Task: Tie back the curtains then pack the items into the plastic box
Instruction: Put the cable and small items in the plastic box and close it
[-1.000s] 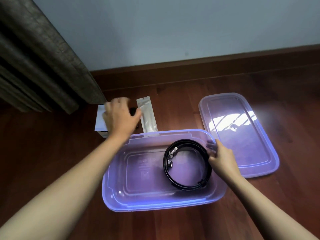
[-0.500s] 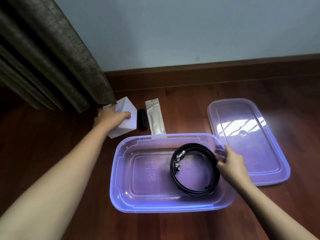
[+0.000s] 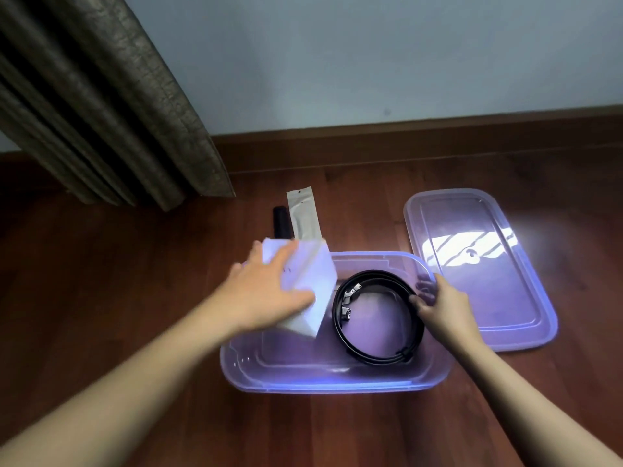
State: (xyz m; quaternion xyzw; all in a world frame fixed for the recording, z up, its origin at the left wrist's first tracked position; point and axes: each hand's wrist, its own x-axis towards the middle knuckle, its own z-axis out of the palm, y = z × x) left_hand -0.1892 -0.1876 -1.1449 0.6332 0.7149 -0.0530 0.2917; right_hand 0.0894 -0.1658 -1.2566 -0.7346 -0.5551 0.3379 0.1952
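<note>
A white box is being held over the left end of the plastic box, the left hand gripping it for packing; the coiled belt inside is being pinched by the right hand, seemingly to make room.

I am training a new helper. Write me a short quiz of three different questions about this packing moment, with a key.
1. True or false: the lid is on the plastic box.
2. What does the left hand hold?
A. white box
B. black cylinder
C. lid
3. Which items still lie on the floor behind the box?

Key:
1. False; it lies on the floor beside the box.
2. A, the white box, above the plastic box.
3. The black cylinder and the flat packet. The coiled black belt is inside, at the right hand.
</note>
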